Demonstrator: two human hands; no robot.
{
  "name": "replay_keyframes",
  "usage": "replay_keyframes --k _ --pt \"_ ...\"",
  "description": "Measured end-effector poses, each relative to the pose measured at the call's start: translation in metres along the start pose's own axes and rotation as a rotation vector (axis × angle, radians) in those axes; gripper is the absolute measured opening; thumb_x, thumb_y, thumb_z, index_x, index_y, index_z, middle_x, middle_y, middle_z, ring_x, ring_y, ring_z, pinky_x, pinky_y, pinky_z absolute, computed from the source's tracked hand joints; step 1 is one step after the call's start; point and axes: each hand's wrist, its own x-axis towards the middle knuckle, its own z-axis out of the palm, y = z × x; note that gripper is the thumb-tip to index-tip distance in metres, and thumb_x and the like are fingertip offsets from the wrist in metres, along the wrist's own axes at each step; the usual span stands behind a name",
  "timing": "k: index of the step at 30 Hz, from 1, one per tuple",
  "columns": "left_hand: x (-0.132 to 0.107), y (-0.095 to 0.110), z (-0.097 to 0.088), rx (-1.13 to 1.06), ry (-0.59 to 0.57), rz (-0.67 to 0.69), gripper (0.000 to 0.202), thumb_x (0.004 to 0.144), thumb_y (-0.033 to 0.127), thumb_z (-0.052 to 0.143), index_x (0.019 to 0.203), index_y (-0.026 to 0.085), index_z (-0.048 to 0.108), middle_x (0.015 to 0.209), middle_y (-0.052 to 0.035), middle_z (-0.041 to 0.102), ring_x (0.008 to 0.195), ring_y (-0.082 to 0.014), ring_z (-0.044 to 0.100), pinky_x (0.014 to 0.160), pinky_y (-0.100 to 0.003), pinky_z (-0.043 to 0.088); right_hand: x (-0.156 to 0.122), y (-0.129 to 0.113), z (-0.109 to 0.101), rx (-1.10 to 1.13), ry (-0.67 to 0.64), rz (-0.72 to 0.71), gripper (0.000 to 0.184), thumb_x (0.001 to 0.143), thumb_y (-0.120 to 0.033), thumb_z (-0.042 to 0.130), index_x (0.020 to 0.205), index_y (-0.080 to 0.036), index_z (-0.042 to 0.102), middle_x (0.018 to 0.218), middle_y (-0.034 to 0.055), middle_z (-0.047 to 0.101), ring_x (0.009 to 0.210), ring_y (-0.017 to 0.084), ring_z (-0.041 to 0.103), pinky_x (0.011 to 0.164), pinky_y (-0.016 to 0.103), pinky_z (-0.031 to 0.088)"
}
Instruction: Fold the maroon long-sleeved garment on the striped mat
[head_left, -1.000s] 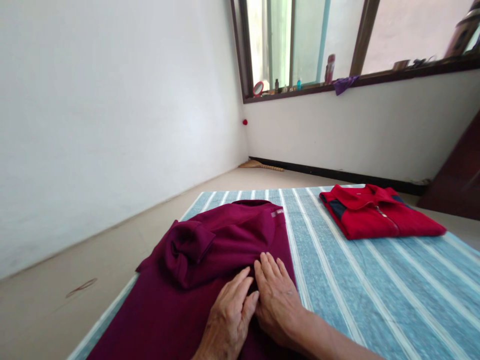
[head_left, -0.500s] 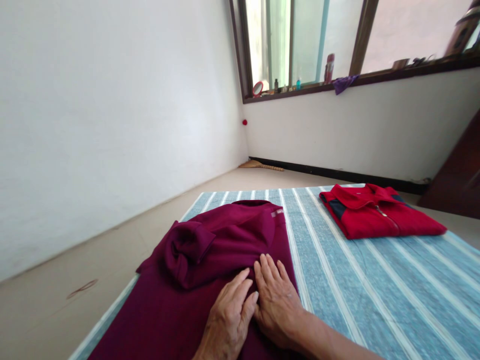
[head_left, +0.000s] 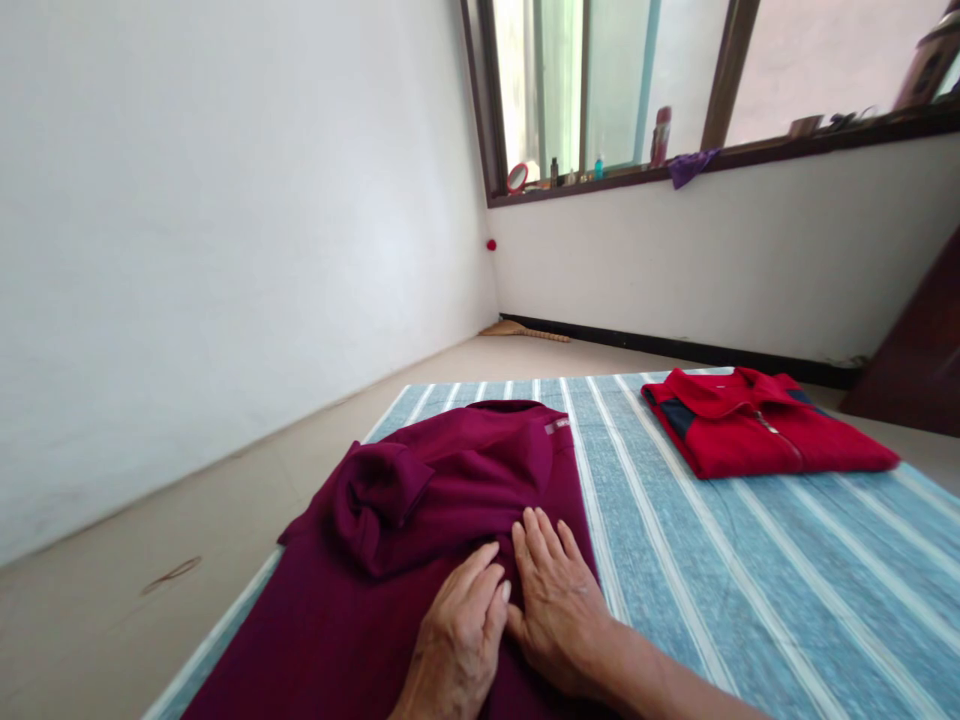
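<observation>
A dark purple garment lies on the blue striped cloth, its body spread toward me and a bunched, rolled sleeve on top at the left. A small pale label shows near its far right edge. My left hand rests on the fabric with fingers stretched forward. Beside it, my right hand lies flat near the garment's right edge, fingers extended. Both hands press on the cloth side by side, and neither grips anything. What lies beneath the palms is hidden.
A folded red zip jacket sits at the right on the striped cloth. A broom lies on the floor by the far wall. Bottles and a round mirror stand on the windowsill, where a purple cloth hangs.
The view has shifted very slightly. Both hands stay in nearly the same place on the purple garment; the left thumb has moved a little.
</observation>
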Motion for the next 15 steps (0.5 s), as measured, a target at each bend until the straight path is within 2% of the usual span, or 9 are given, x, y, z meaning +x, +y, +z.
replay_keyframes --k 6,15 --pt "0.0006 -0.0001 -0.0021 0.022 -0.004 -0.005 0.026 0.093 0.019 0.039 0.099 0.014 0.064 0.105 -0.0117 0.07 0.096 -0.0186 0.068 0.084 -0.028 0.057 0.0004 0.0016 0.0011 0.02 -0.003 0.013 0.07 0.09 -0.042 0.046 0.146 -0.005 0.025 0.151 0.0221 0.012 0.14 0.033 0.008 0.113 0.051 0.013" --pt "0.0018 0.0012 -0.0024 0.023 -0.02 -0.027 0.027 0.093 0.021 0.039 0.096 0.017 0.066 0.105 -0.0094 0.071 0.095 -0.0178 0.068 0.084 -0.027 0.057 0.0004 0.0025 0.0041 -0.011 0.03 -0.009 0.067 0.09 -0.037 0.048 0.145 -0.005 0.028 0.15 0.0219 0.016 0.14 0.033 0.011 0.112 0.051 0.017"
